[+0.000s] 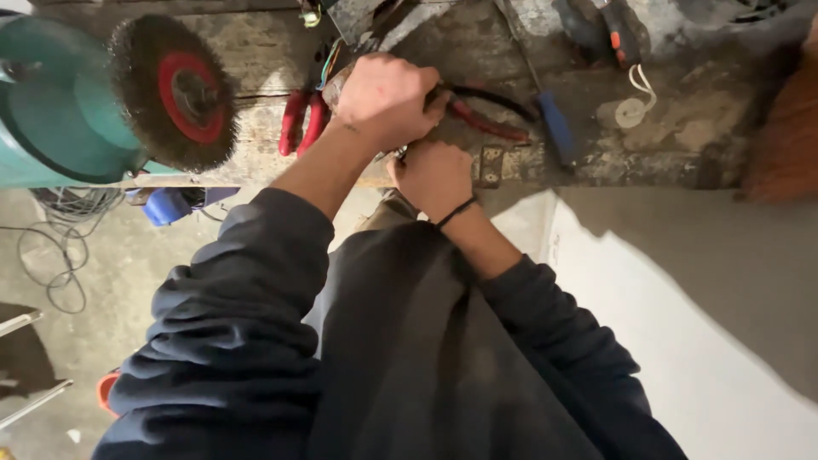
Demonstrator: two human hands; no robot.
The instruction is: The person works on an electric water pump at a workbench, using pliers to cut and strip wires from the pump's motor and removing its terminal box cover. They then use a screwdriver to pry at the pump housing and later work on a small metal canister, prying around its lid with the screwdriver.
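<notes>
View from above, looking down at a person in a dark blue sweatshirt [230, 341], both sleeves pushed up, leaning over a worn, stained wooden workbench [682, 128] that runs across the top. Below the bench: grey concrete floor on the left w/ loose cables [60, 264], a pale sheet or board [682, 341] on the right.

Top left, a teal bench grinder [51, 102] carries a round wire brush wheel [175, 92] w/ a red hub.

At the bench's front edge, centre, the two hands meet. Left hand [385, 98] is clenched, knuckles up, over a small item that can't be made out; coloured wires show just behind it. Right hand [434, 175], black band at the wrist, is closed in a fist just below and touching the left; what it grips is hidden.

Tools nearby: red-handled pliers [300, 119] just left of the left hand; red-and-black-handled pliers [490, 115] touching its right side; a blue-handled tool [558, 128] farther right; a small coil of white cord [632, 106] beyond that.
</notes>
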